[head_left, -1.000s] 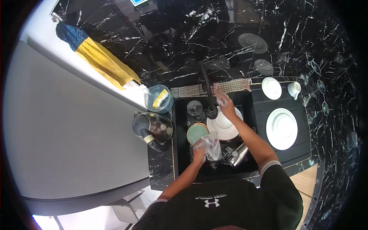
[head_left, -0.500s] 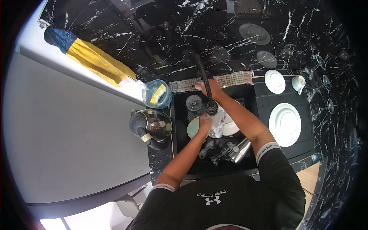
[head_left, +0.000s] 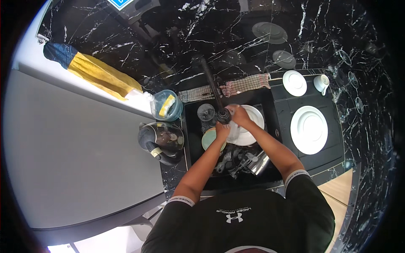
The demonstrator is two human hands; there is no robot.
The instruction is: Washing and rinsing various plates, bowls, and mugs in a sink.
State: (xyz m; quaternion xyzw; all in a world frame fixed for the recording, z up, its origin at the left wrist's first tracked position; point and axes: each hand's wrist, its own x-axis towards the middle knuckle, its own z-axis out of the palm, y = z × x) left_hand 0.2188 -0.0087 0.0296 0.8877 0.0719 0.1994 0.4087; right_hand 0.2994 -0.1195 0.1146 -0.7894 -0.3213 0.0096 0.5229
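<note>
Over the black sink [head_left: 202, 185], beneath the head of the black tap [head_left: 224, 116], my left hand [head_left: 222, 130] is closed round a clear, whitish glass [head_left: 232, 134]. My right hand [head_left: 239, 115] is at the glass's far end, beside the tap head. Its fingers are blurred and partly hidden, so their grip does not show. Behind the glass lies a large white plate [head_left: 254, 122] in the sink. A pale green bowl [head_left: 209, 141] is by my left wrist, with a stemmed glass [head_left: 206, 112] beyond it. Nearer me sit a shiny metal vessel [head_left: 258, 163] and several dark utensils [head_left: 230, 162].
White plates [head_left: 309, 130] and a white cup [head_left: 321, 84] stand on the black drainboard at right. Left of the sink are a kettle [head_left: 162, 141] and a blue tub [head_left: 175, 114] with a sponge [head_left: 167, 105]. Checked cloths [head_left: 247, 85] line the far edge; a yellow cloth [head_left: 99, 76] hangs left.
My right hand has come nearer from the sink's far edge by the checked cloths to the glass under the tap. My left hand keeps hold of the glass. The view has shifted slightly.
</note>
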